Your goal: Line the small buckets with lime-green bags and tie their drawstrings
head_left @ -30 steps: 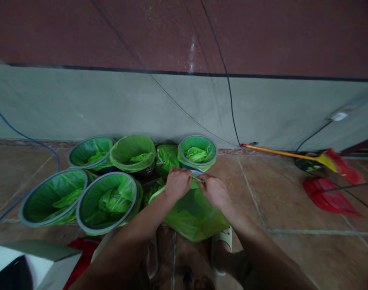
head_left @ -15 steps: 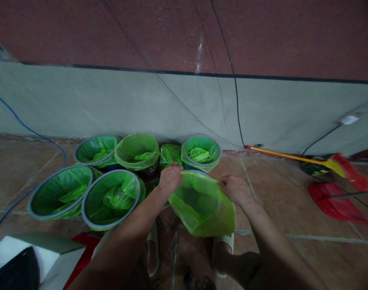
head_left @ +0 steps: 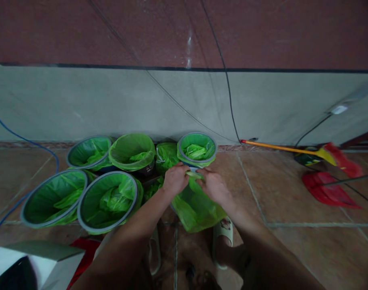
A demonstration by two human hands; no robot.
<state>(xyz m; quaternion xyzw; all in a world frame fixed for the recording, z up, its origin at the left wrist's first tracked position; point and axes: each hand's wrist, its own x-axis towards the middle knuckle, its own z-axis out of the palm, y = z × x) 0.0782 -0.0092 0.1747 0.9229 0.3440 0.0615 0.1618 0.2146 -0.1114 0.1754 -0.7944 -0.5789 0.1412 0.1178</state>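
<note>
A translucent green bin bag [head_left: 199, 211] hangs between my hands above the floor in front of my feet. My left hand [head_left: 176, 178] is closed on the bag's top edge. Close beside it, my right hand [head_left: 213, 184] pinches the same edge, and a short folded strip shows between them. Behind the bag a bin is mostly hidden; a bit of its pale rim shows. Just beyond my hands stands a lined bin [head_left: 197, 150] with a grey rim. A crumpled green bag [head_left: 166, 156] lies to the left of that bin.
Several green-lined bins [head_left: 108, 201] stand at the left. A white box [head_left: 63, 262] with a black object is at the lower left. A broom [head_left: 280, 147] and red dustpan [head_left: 325, 189] lie at the right. A blue cable [head_left: 36, 143] and black cable [head_left: 228, 82] run nearby.
My hands have come closer together, my right hand moving left, so the bag's top edge is gathered between them. The bag hangs narrower. The view has shifted slightly.
</note>
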